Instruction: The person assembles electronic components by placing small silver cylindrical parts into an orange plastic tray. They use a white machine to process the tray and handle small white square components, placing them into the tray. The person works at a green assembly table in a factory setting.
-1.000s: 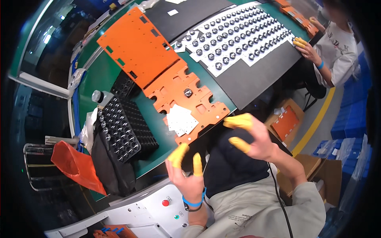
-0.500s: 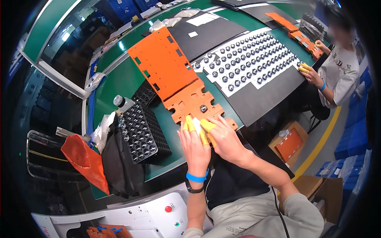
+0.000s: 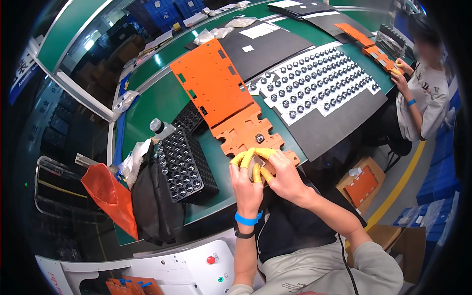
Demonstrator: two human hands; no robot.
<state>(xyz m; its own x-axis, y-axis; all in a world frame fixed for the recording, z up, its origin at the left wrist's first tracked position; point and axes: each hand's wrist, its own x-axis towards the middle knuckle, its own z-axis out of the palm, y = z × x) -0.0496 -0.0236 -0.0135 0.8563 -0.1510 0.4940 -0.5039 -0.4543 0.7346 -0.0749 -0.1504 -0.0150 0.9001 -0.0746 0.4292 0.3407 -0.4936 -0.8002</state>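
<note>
My left hand [image 3: 247,186] and my right hand [image 3: 285,178] meet over the near end of an orange fixture's notched base [image 3: 240,135]. Yellow finger cots cover several of their fingertips. Between them, the closed fingers hold a small greyish-brown piece [image 3: 253,166], mostly hidden and too small to name. One round black-and-silver part [image 3: 259,138] sits in the base just beyond my hands. The fixture's orange flat panel [image 3: 211,83] extends beyond the base, away from me.
Left of my hands stands a black tray [image 3: 209,179] of round parts, with a clear bottle [image 3: 162,129] behind. White sheets with rows of round black parts [image 3: 307,101] lie on a black board [image 3: 319,140]. A co-worker [image 3: 425,93] handles orange fixtures at right.
My hands stay together at the base; the fingers have curled and turned the small piece, which now shows a brownish side. The co-worker's near hand has drawn back from the white sheets to the orange fixture.
</note>
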